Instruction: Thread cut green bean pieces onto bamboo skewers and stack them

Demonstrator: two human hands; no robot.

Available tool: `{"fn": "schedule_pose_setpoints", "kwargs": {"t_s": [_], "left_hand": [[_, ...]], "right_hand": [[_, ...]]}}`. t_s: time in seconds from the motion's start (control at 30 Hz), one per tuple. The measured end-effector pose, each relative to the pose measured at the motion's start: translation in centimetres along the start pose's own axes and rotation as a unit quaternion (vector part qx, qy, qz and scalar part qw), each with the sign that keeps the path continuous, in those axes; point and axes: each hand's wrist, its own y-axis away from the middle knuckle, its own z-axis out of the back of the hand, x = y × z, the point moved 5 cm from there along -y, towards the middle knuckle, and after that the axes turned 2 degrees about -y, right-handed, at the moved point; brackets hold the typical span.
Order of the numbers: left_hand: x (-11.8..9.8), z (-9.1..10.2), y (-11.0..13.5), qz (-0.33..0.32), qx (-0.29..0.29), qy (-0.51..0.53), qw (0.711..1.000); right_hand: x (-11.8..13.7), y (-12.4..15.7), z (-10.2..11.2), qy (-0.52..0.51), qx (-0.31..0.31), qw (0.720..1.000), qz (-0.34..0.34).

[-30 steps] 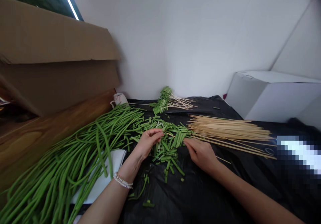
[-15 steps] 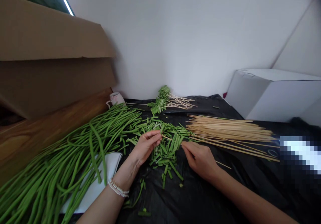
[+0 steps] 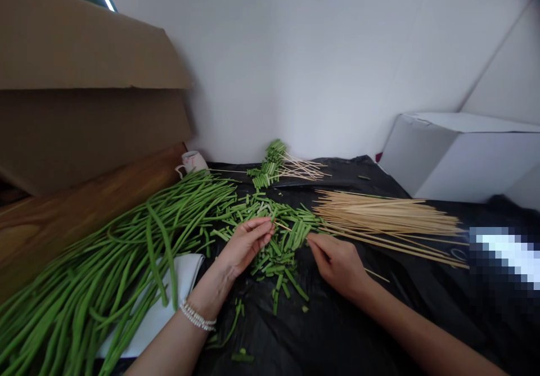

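My right hand [image 3: 337, 263] pinches a thin bamboo skewer [image 3: 375, 275] whose tip points left over a heap of short cut green bean pieces [image 3: 278, 244] on black plastic sheeting [image 3: 329, 325]. My left hand [image 3: 247, 244], a bead bracelet on its wrist, has its fingers curled together at the skewer's tip, pinching something small I cannot make out among the pieces.
A big pile of long green beans [image 3: 118, 269] covers the left side, partly over a white cloth [image 3: 177, 291]. Loose bamboo skewers [image 3: 388, 221] fan out to the right. Finished bean skewers [image 3: 274, 165] lie by the wall. A cardboard box [image 3: 84, 84] stands left, a white box [image 3: 459, 157] right.
Both hands stay over the cut pieces with only small shifts; the skewer tip and my left fingertips have drawn slightly closer. The view has tilted a little.
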Motion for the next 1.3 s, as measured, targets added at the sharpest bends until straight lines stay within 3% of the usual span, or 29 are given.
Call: {"fn": "schedule_pose_setpoints", "kwargs": {"t_s": [0.47, 0.7, 0.87, 0.97, 1.13, 1.3], "left_hand": [[0.3, 0.1, 0.0, -0.024, -0.005, -0.068, 0.997], [0.6, -0.4, 0.3, 0.020, 0.017, -0.042, 0.999], [1.6, -1.3, 0.6, 0.040, 0.045, -0.091, 0.994], [1.5, -1.5, 0.6, 0.015, 0.040, -0.135, 0.990], [-0.8, -0.7, 0.3, -0.118, 0.011, -0.324, 0.939], [-2.5, -0.1, 0.4, -0.227, 0.043, -0.499, 0.835]], "right_hand": [[0.1, 0.0, -0.2, 0.009, 0.025, 1.000, -0.010], [0.4, 0.2, -0.2, 0.001, 0.021, 1.000, 0.009], [1.0, 0.3, -0.6, 0.027, 0.045, 0.998, 0.029], [1.0, 0.2, -0.6, 0.028, 0.043, 0.998, 0.023], [0.1, 0.0, 0.3, 0.038, -0.010, 0.999, 0.017], [-0.3, -0.1, 0.5, 0.046, -0.026, 0.999, 0.014]]}}
